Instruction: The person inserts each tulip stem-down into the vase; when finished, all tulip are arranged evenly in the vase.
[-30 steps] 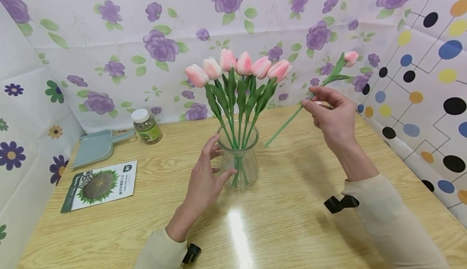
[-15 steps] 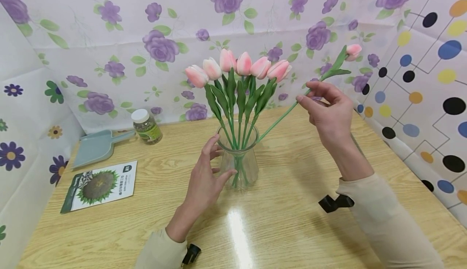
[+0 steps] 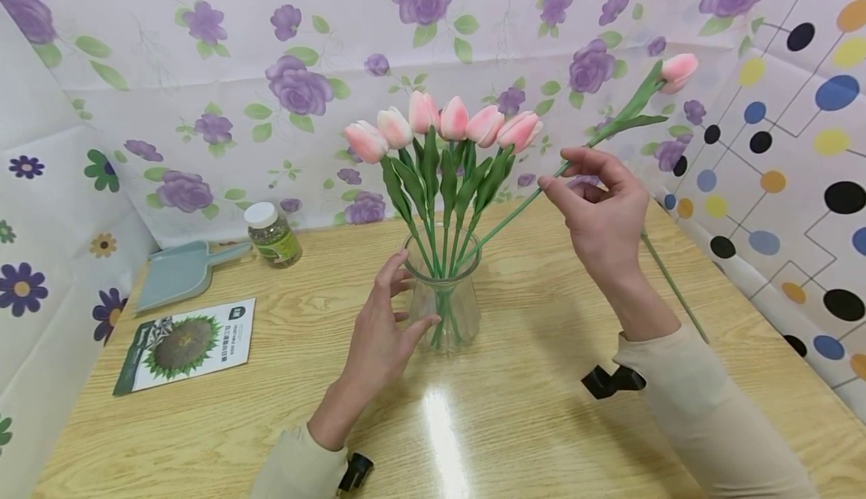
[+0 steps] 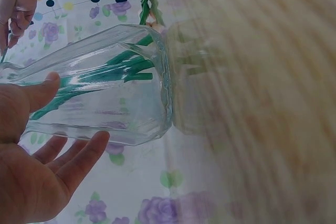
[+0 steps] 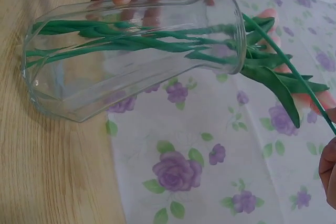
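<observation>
A clear glass vase (image 3: pixel 443 311) stands upright on the wooden table, holding several pink tulips (image 3: pixel 453 118) with green leaves. My left hand (image 3: pixel 379 330) holds the vase from the left, thumb in front and fingers curved round its far side. With thumb and fingertips, my right hand (image 3: pixel 602 217) pinches the stem of a single tulip (image 3: pixel 679 73) to the right of the vase. This tulip slants, bloom up and to the right. Its lower end reaches the vase's mouth; in the right wrist view the stem (image 5: pixel 286 59) meets the rim (image 5: pixel 239 30).
A green stem (image 3: pixel 670 281) lies on the table behind my right wrist. At left are a grey-blue dustpan (image 3: pixel 176 273), a white-capped jar (image 3: pixel 274 236) and a seed packet (image 3: pixel 186 345). Patterned cloth walls (image 3: pixel 338 25) bound the table at the back and sides.
My right hand has moved slightly left, bringing the pinched tulip's lower end from beside the vase to its mouth. The stem on the table has come into view. My left hand stays put.
</observation>
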`<state>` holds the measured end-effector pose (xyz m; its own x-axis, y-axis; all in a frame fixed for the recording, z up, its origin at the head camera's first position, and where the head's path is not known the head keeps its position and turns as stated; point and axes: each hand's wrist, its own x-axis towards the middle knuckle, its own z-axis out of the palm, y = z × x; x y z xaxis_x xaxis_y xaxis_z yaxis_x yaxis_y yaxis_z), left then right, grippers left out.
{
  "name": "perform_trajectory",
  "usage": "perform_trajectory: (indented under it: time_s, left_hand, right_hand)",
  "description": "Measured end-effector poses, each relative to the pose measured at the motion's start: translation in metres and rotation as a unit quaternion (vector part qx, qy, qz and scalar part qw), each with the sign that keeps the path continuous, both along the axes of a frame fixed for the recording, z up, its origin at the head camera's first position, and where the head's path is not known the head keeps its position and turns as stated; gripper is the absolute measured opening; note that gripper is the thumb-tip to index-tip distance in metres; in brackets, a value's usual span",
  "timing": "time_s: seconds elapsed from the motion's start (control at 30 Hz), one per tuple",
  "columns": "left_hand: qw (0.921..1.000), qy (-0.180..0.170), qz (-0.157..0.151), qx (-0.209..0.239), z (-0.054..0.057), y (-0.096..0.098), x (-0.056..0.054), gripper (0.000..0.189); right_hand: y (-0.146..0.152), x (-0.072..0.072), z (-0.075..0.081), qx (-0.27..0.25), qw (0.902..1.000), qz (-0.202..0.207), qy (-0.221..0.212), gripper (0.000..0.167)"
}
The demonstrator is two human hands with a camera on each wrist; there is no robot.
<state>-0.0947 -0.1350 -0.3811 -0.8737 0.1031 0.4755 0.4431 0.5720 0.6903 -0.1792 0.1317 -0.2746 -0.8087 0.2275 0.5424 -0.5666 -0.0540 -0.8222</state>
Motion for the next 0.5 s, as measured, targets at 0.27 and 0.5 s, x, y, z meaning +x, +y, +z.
perform_trajectory:
  time_s: [0.27, 0.5]
  left_hand:
    - [1.0, -0.003, -0.001, 0.002, 0.0, 0.001, 0.0, 0.102]
    - [0.9999, -0.01, 0.002, 0.003, 0.001, 0.001, 0.0, 0.103]
  right_hand:
    - [-0.011, 0.009, 0.003, 0.042, 0.9958, -0.013, 0.08, 0.031]
    - [-0.02, 0.015, 0.002, 0.104, 0.9857, -0.008, 0.132, 0.033]
